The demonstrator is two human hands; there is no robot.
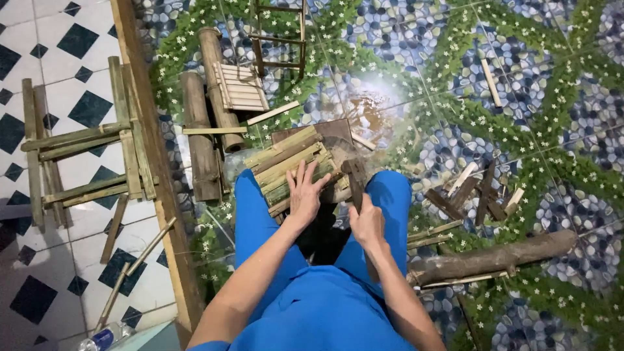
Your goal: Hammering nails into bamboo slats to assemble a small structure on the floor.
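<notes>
I sit in blue trousers over a dark wooden board (325, 132) on the floor. A small frame of greenish bamboo slats (289, 162) lies on it between my knees. My left hand (304, 192) presses flat on the slats, fingers spread. My right hand (367, 221) is closed around the handle of a dark hammer-like tool (355, 179), whose head hangs just right of the bamboo frame.
Two thick logs (198, 136) and a small slatted bamboo panel (240, 88) lie at the upper left. A bamboo stool frame (84, 149) lies on the white tiles at left. A long log (494, 260) and wood scraps (474, 195) lie at right. A plastic bottle (104, 337) lies bottom left.
</notes>
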